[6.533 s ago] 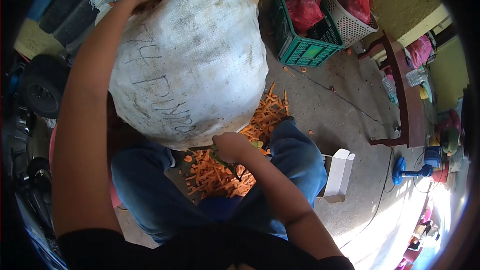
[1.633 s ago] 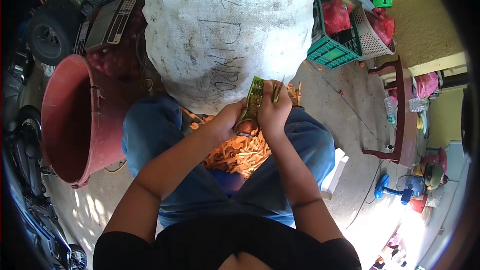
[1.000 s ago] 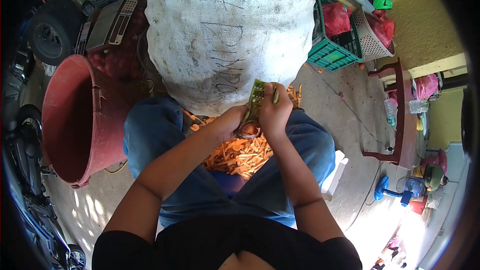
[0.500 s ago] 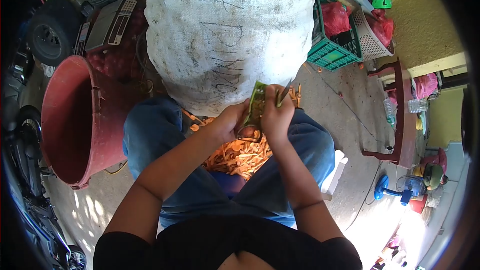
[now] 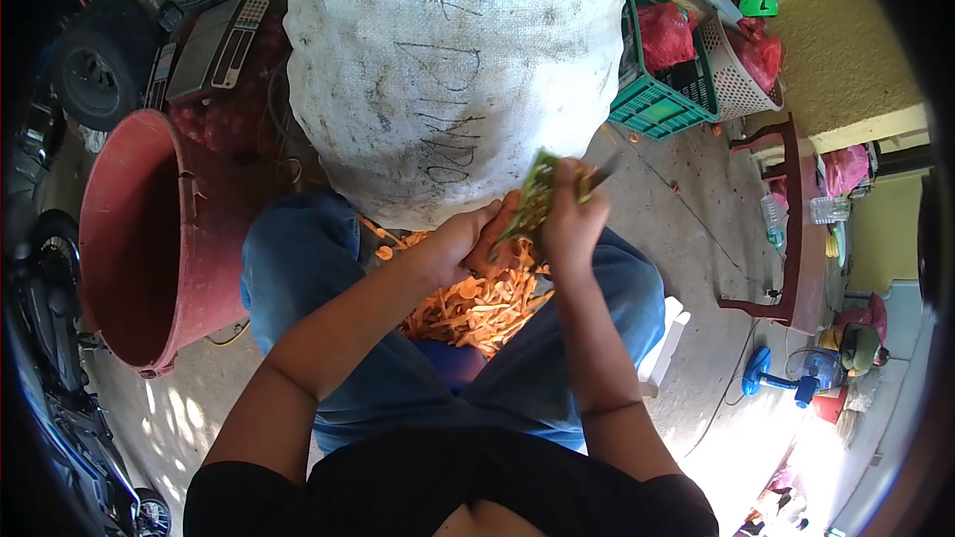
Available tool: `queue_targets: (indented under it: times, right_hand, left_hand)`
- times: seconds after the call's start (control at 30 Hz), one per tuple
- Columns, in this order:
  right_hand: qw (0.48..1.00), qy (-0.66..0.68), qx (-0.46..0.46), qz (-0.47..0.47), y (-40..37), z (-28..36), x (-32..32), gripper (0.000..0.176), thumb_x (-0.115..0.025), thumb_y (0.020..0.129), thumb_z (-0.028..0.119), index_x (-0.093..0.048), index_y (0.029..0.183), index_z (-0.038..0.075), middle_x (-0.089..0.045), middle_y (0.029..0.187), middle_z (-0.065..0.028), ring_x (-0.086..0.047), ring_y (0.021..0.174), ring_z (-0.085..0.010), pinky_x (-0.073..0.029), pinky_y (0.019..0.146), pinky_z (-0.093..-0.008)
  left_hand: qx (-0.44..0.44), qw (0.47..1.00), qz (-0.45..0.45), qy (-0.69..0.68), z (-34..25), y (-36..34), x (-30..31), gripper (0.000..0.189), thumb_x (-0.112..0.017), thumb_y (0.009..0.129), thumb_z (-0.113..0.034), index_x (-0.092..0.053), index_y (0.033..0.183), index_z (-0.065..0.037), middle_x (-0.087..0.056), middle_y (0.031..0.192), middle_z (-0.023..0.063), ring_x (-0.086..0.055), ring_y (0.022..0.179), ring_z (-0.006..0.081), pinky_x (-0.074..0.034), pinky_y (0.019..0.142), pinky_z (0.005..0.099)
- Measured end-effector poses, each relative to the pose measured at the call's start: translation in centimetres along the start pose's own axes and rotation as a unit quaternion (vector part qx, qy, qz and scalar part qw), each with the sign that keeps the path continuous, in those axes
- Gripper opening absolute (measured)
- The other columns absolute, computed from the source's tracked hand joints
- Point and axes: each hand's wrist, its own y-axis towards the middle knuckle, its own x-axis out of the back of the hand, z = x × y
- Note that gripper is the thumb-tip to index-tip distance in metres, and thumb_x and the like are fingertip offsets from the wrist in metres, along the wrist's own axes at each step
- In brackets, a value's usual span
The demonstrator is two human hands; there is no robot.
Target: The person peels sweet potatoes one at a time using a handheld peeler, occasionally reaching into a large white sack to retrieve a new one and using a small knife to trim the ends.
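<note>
My left hand (image 5: 460, 246) is closed around an orange-brown piece (image 5: 494, 236), low in front of the white sack. Beside it, my right hand (image 5: 575, 224) is closed and blurred by motion. A flat, green mottled piece (image 5: 535, 197) slants down from the right hand towards the left hand's piece. On the other side of the right hand, a dark blade-like piece (image 5: 603, 172) juts out. Exactly how the fingers hold these two I cannot tell. Right below both hands, thin orange strips (image 5: 477, 313) lie heaped between my knees, over something dark blue (image 5: 450, 363).
A big white sack (image 5: 458, 70) with black lettering stands ahead. At left is a red tub (image 5: 189, 249), with a scale (image 5: 214, 50) behind it. A green crate (image 5: 667, 99) and wooden bench (image 5: 796, 229) stand at right, near a blue fan (image 5: 781, 378).
My right hand has moved right and slightly up, with the green piece and the dark blade-like piece. More of the orange-brown piece in my left hand shows.
</note>
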Motion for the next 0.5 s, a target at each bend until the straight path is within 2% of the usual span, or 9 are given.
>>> queue_targets:
  times: [0.03, 0.07, 0.13, 0.23, 0.33, 0.4, 0.43, 0.47, 0.5]
  right_hand:
    - [0.997, -0.056, 0.051, 0.012, -1.1, 1.2, -0.5, 0.018, -0.051, 0.08, 0.016, -0.054, 0.078, -0.002, -0.054, 0.061, -0.0119, -0.052, 0.054, -0.0154, -0.041, 0.051, -0.0282]
    - [0.994, -0.082, 0.079, 0.011, -1.7, 1.0, -1.1, 0.018, -0.05, 0.08, 0.015, -0.054, 0.078, -0.002, -0.054, 0.061, -0.0134, -0.052, 0.053, -0.0172, -0.04, 0.05, -0.0291]
    - [0.989, -0.107, 0.106, 0.011, -1.9, 0.7, -1.3, 0.018, -0.05, 0.08, 0.014, -0.054, 0.078, -0.002, -0.054, 0.06, -0.0149, -0.053, 0.053, -0.0189, -0.04, 0.049, -0.0299]
    - [0.993, -0.109, 0.049, 0.005, -0.4, 0.2, -1.1, 0.018, -0.049, 0.081, 0.013, -0.055, 0.077, -0.003, -0.054, 0.058, -0.0152, -0.052, 0.049, -0.0204, -0.04, 0.046, -0.0304]
    - [0.98, -0.171, 0.017, -0.103, 3.7, -2.9, 0.6, 0.021, -0.048, 0.081, 0.015, -0.055, 0.074, -0.003, -0.054, 0.056, -0.0129, -0.05, 0.046, -0.0176, -0.039, 0.044, -0.03]
    - [0.966, -0.209, -0.018, -0.151, 5.9, -4.3, 2.6, 0.022, -0.048, 0.081, 0.016, -0.055, 0.073, -0.003, -0.054, 0.055, -0.0111, -0.05, 0.046, -0.0161, -0.038, 0.043, -0.0294]
    - [0.976, -0.123, -0.057, -0.17, 6.4, -4.2, 3.1, 0.023, -0.048, 0.082, 0.017, -0.055, 0.072, -0.003, -0.053, 0.055, -0.0093, -0.049, 0.046, -0.0155, -0.038, 0.043, -0.0288]
    - [0.977, -0.038, -0.096, -0.186, 6.5, -4.0, 3.3, 0.024, -0.048, 0.082, 0.018, -0.055, 0.072, -0.003, -0.053, 0.055, -0.0075, -0.049, 0.046, -0.0148, -0.038, 0.043, -0.0282]
    - [0.977, -0.04, -0.096, -0.185, 6.0, -3.8, 3.4, 0.024, -0.048, 0.082, 0.018, -0.055, 0.072, -0.003, -0.053, 0.055, -0.0075, -0.049, 0.046, -0.0148, -0.038, 0.043, -0.0282]
  left_hand:
    - [-0.024, 0.994, 0.103, -0.031, -0.1, -0.1, 0.2, 0.031, -0.032, 0.087, -0.029, -0.045, 0.101, -0.005, -0.055, 0.086, 0.0067, -0.056, 0.071, 0.0155, -0.049, 0.064, 0.0337]
    - [-0.022, 0.994, 0.102, -0.03, 0.1, -0.1, 0.0, 0.031, -0.032, 0.087, -0.029, -0.045, 0.101, -0.005, -0.055, 0.086, 0.0067, -0.056, 0.071, 0.0155, -0.049, 0.064, 0.0337]
    - [-0.039, 0.996, -0.076, 0.023, 0.5, -0.1, -1.4, 0.032, -0.03, 0.088, -0.028, -0.046, 0.098, -0.002, -0.056, 0.086, 0.008, -0.056, 0.072, 0.015, -0.048, 0.062, 0.0304]
    - [-0.033, 0.991, -0.112, 0.06, -0.6, -0.5, -3.3, 0.035, -0.027, 0.089, -0.027, -0.046, 0.095, 0.001, -0.056, 0.084, 0.0088, -0.056, 0.071, 0.0155, -0.048, 0.062, 0.0281]
    - [0.024, 0.974, -0.068, 0.213, 0.5, -0.7, -3.1, 0.035, -0.026, 0.089, -0.028, -0.045, 0.097, 0.001, -0.055, 0.083, 0.0091, -0.056, 0.071, 0.0161, -0.047, 0.063, 0.0266]
    - [0.037, 0.973, -0.06, 0.221, 0.8, -1.6, -4.2, 0.035, -0.026, 0.089, -0.028, -0.045, 0.098, 0.0, -0.055, 0.083, 0.0095, -0.056, 0.07, 0.0169, -0.047, 0.063, 0.0277]
    - [0.049, 0.971, -0.052, 0.227, 0.6, -2.0, -4.7, 0.035, -0.026, 0.089, -0.029, -0.044, 0.099, 0.0, -0.055, 0.082, 0.01, -0.055, 0.07, 0.0177, -0.047, 0.062, 0.0287]
    - [0.071, 0.992, -0.017, 0.098, 0.0, -2.2, -4.4, 0.034, -0.03, 0.088, -0.029, -0.043, 0.1, 0.0, -0.054, 0.08, 0.0113, -0.055, 0.069, 0.02, -0.047, 0.06, 0.0306]
    - [0.071, 0.993, -0.016, 0.096, -0.3, -1.9, -4.0, 0.034, -0.03, 0.088, -0.029, -0.043, 0.1, 0.0, -0.054, 0.08, 0.0113, -0.055, 0.069, 0.02, -0.047, 0.06, 0.0306]
